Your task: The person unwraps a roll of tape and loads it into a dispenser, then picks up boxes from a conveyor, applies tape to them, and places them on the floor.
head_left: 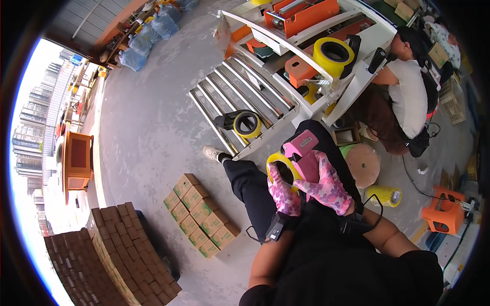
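Note:
Both my hands wear pink floral gloves and meet above my lap. My left hand (284, 194) has its fingers closed on the near edge of a roll of yellow tape (272, 161), which is turned with its dark core showing. In my right hand (329, 184) is a pink tape dispenser (300, 145), held beside the roll with the thumb reaching toward the roll. Whether the roll sits on the dispenser I cannot tell. Another tape dispenser with a yellow roll (248, 133) lies on the metal rollers (227, 86) in front of me.
An orange and white machine (301, 30) carries a large yellow tape roll (326, 51). To its right a person (408, 97) crouches. Cartons (204, 217) lie on the floor at left, near tall carton stacks (130, 255). An orange stool (443, 211) and a wrapped yellow roll (383, 195) are at right.

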Available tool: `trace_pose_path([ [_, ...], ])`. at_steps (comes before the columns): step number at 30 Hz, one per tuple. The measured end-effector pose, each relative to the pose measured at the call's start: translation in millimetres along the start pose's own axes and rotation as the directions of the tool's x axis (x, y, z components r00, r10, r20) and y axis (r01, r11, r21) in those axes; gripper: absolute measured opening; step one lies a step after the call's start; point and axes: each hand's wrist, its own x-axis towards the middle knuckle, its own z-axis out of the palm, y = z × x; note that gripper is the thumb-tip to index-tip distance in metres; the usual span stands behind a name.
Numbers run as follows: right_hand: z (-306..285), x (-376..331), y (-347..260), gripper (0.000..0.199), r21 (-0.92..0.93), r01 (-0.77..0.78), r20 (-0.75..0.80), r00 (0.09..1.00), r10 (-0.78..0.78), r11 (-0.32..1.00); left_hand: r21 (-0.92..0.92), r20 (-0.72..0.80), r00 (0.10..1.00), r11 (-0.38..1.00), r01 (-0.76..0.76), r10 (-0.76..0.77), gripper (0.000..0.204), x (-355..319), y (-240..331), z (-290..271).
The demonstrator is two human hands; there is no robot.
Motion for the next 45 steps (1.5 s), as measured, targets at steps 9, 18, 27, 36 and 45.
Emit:
trace_pose_path([
  [9,10,-3,8,0.072,-0.038,0.080,-0.032,0.996,-0.081,0.996,-0.182,-0.118,0.992,0.983,0.019,-0.041,0.055,-1,-9,4],
  [18,30,-28,30,0.048,0.236,-0.068,0.085,0.995,0.049,0.969,0.261,-0.040,0.891,0.866,-0.427,0.452,0.058,-18,24,6],
  [27,27,-37,-2,0.055,0.232,0.087,-0.110,0.992,-0.063,0.969,0.166,0.144,0.978,0.971,-0.171,0.148,0.086,-53,25,10],
  [36,-44,8,-16,0.040,0.008,0.554,0.357,0.776,-0.520,0.832,-0.215,0.643,0.763,0.972,0.098,0.065,0.079,-14,65,-6],
  [45,-47,35,-81,0.032,0.104,0.586,0.399,0.716,-0.574,0.803,0.096,0.567,0.814,0.971,-0.220,0.128,0.079,-18,60,-12],
])
